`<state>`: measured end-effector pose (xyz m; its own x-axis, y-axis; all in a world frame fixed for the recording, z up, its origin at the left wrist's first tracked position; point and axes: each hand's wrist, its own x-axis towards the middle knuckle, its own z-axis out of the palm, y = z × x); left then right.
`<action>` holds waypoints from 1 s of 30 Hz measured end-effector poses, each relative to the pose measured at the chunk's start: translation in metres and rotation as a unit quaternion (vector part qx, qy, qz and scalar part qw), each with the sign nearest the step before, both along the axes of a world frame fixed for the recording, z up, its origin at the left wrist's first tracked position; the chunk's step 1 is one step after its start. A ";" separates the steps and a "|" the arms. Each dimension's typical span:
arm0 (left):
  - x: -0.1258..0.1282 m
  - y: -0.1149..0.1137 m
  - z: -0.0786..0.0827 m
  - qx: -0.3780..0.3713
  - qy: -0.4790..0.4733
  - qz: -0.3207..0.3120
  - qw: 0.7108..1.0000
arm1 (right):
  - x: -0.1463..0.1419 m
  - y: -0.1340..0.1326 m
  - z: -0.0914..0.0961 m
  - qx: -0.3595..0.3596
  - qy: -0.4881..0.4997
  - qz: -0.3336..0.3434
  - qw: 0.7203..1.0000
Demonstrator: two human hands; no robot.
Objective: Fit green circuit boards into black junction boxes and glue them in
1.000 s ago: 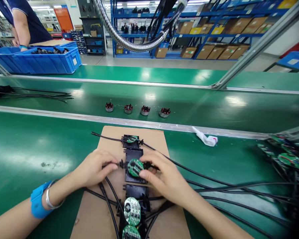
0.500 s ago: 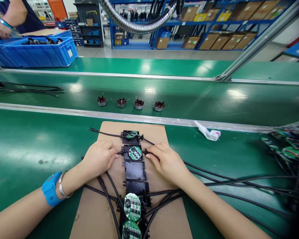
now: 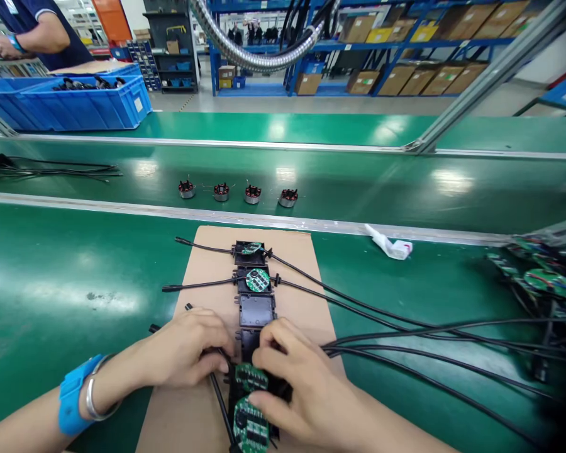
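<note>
A row of black plastic housings (image 3: 257,310) runs down a cardboard sheet (image 3: 170,418). The two farthest each have a cable through them and a small green circuit board (image 3: 257,280). My left hand (image 3: 195,349) is closed on a black cable (image 3: 218,393) left of the nearer housings; its fingertips are partly hidden. Over the near end of the row is my right hand (image 3: 302,377), thumb and index finger apart. They are beside the upper round circuit board (image 3: 251,377), with the thumb over the edge of the lower round board (image 3: 251,426). Its other fingers are curled out of sight.
Several copper-wound stators (image 3: 221,192) stand beyond a metal rail. Black cables (image 3: 396,346) stretch right toward a pile of circuit boards (image 3: 547,280). A crumpled white wrapper (image 3: 390,244) lies by the rail. Blue bins (image 3: 89,107) and a co-worker (image 3: 51,38) are at back left.
Both hands have let go of the cable at the second housing and come nearer along the row. My left hand now grips another cable; my right hand is at the round boards.
</note>
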<state>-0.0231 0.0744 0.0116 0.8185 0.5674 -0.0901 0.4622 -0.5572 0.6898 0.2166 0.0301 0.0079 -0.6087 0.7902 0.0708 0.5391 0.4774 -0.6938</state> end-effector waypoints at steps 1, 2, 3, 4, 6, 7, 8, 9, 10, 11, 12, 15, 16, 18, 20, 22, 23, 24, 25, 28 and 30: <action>0.000 0.002 0.001 0.006 -0.008 0.013 1.000 | 0.007 0.004 0.000 -0.014 0.013 -0.013 1.000; 0.000 0.004 0.002 0.016 -0.018 0.030 0.999 | 0.016 0.009 -0.001 -0.026 0.024 -0.029 0.999; 0.000 0.006 0.003 0.031 -0.027 0.049 0.998 | 0.024 0.014 -0.001 -0.030 0.028 -0.048 0.998; 0.001 0.008 0.004 0.043 -0.034 0.064 0.996 | 0.031 0.019 -0.001 -0.027 0.025 -0.063 0.997; 0.002 0.010 0.004 0.051 -0.036 0.074 0.995 | 0.042 0.028 0.000 -0.015 0.010 -0.075 0.997; 0.001 0.011 0.005 0.044 -0.031 0.069 0.996 | 0.045 0.031 0.000 -0.013 0.007 -0.070 0.997; 0.001 0.011 0.005 0.029 -0.023 0.059 0.998 | 0.046 0.033 0.000 -0.014 0.009 -0.061 0.998; 0.000 0.011 0.006 0.009 -0.012 0.046 0.999 | 0.045 0.034 0.000 -0.018 0.015 -0.051 0.998; -0.001 0.011 0.007 -0.009 0.001 0.035 0.999 | 0.043 0.035 0.000 -0.020 0.028 -0.043 0.998; -0.002 0.012 0.009 -0.019 0.014 0.034 0.999 | 0.040 0.036 0.000 -0.015 0.045 -0.037 0.998; -0.002 0.012 0.010 -0.018 0.025 0.044 0.999 | 0.037 0.037 -0.002 -0.004 0.065 -0.034 0.997; -0.002 0.015 0.011 0.025 0.039 0.097 0.994 | 0.030 0.042 -0.008 0.059 0.122 -0.047 0.990; -0.001 0.016 0.011 0.036 0.041 0.101 0.993 | 0.029 0.044 -0.010 0.078 0.129 -0.055 0.987; 0.000 0.017 0.007 0.051 0.055 0.092 0.993 | 0.031 0.046 -0.015 0.099 0.119 -0.063 0.986; 0.001 0.016 0.002 0.090 0.081 0.109 0.987 | 0.037 0.047 -0.017 0.099 0.091 -0.066 0.989; 0.001 0.015 -0.004 0.160 0.109 0.150 0.969 | 0.045 0.047 -0.019 0.078 0.056 -0.077 0.992; 0.002 0.015 -0.007 0.193 0.119 0.166 0.960 | 0.048 0.046 -0.019 0.068 0.038 -0.085 0.993; 0.002 0.014 -0.009 0.220 0.124 0.175 0.952 | 0.050 0.046 -0.021 0.062 0.019 -0.092 0.994; 0.003 0.014 -0.012 0.242 0.125 0.181 0.945 | 0.052 0.045 -0.022 0.065 0.002 -0.095 0.993; 0.006 0.013 -0.017 0.274 0.124 0.174 0.938 | 0.053 0.045 -0.031 0.113 -0.034 -0.078 0.990; 0.009 0.013 -0.018 0.277 0.141 0.162 0.937 | 0.054 0.046 -0.037 0.142 -0.062 -0.068 0.986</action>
<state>-0.0145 0.0871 -0.0069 0.5833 0.8056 0.1038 0.7894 -0.5923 0.1614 0.2706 0.0765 -0.0294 -0.5166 0.8238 0.2332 0.6833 0.5609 -0.4675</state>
